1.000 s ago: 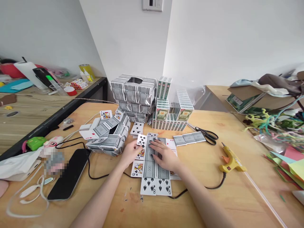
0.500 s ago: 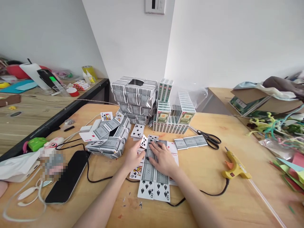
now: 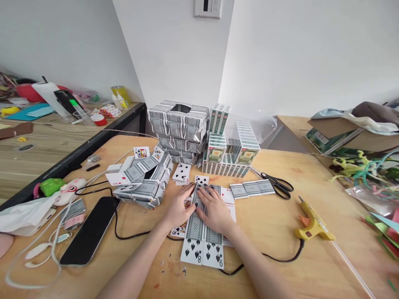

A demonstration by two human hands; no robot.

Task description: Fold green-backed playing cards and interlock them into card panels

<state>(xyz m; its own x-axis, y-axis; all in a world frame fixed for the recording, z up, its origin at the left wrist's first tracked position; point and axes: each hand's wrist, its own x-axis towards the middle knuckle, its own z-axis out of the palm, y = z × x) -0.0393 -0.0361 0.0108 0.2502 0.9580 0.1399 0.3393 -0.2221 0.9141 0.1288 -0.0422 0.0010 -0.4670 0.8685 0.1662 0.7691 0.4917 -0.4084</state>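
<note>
My right hand (image 3: 215,211) lies with fingers stretched over a sheet of playing cards (image 3: 195,227), mostly grey backs up, pressing on its upper part. My left hand (image 3: 180,209) rests along the sheet's left edge, fingers extended forward and thumb touching the grey backs. Face-up cards stick out around the sheet: an eight of spades (image 3: 191,251) at the near end, a six or nine of spades (image 3: 213,254) beside it, red-suited cards (image 3: 230,203) at the right. A seven (image 3: 202,180) shows beyond the fingertips. What lies under my left fingers is hidden.
Stacked boxes made of cards (image 3: 179,124) stand behind, beside packs of cards (image 3: 246,155). A half-covered card box (image 3: 146,189) sits left. Rightward lie a card strip (image 3: 253,189), black scissors (image 3: 280,187) and a yellow glue gun (image 3: 313,226) with its cord. A phone (image 3: 90,230) lies left.
The card that was pinched upright in my left hand no longer shows. My left fingers have moved forward and flattened against the sheet's edge. My right hand stays on the sheet.
</note>
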